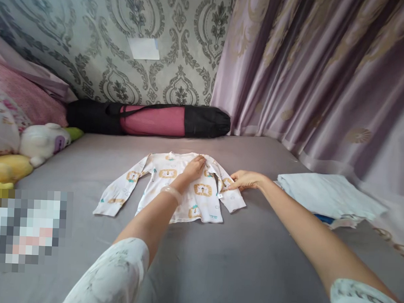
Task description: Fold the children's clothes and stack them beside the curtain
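Note:
A small white long-sleeved shirt (167, 185) with a lion print lies spread out on the grey bed sheet (237, 260), collar away from me. My left hand (195, 166) lies flat on the shirt near the shoulder on the right, fingers stretched out. A pale bangle circles that wrist. At the right-hand sleeve, my right hand (244, 180) pinches the cloth above the cuff, thumb on the near side. The other sleeve stretches out to the left, slanting toward me.
Folded pale clothes (327, 197) are stacked at the right, near the curtain (275, 74). A black and pink rolled bag (153, 120) lies along the wall. Plush toys (43, 140) and a blurred-out item (33, 231) are at the left.

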A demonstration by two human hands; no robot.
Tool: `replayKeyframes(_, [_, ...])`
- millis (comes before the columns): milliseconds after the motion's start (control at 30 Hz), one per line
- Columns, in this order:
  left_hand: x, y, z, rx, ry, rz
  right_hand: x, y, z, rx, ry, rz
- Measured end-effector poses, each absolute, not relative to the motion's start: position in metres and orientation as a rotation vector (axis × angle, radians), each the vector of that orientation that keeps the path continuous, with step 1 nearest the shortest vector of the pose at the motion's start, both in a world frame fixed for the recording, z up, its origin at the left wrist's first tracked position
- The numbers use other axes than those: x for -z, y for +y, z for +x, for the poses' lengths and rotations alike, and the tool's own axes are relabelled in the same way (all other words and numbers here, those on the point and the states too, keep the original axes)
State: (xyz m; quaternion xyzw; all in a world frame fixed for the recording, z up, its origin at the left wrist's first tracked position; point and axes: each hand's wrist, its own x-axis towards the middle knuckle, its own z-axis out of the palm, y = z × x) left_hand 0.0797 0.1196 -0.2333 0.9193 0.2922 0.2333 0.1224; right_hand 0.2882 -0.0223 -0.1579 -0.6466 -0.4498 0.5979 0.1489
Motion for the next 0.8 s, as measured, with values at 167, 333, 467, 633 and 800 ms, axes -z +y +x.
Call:
replayKeyframes(167, [0.233, 0.114, 0.081, -0.508, 0.945, 2.768, 0.129, -0.006, 0.335, -1.439, -1.473, -2.085])
replayKeyframes(333, [0.227, 0.106, 0.082, -0.348, 0.986, 2.830, 0.117, 0.011, 0.398, -0.775, -1.509, -2.519])
replayKeyframes(467, [0.226, 0.105, 0.081, -0.310, 0.982, 2.842, 0.141, 0.014, 0.414, -0.543, -1.446, -2.646])
replayKeyframes(633, [0.225, 0.106, 0.081, -0.293, 0.968, 2.826, 0.158, 0.017, 0.416, -0.608, -1.339, -2.733])
replayKeyframes(800, [0.223, 0.104, 0.080, -0.281, 0.941, 2.808, 0.152, 0.022, 0.414, -0.396, -1.280, -2.782])
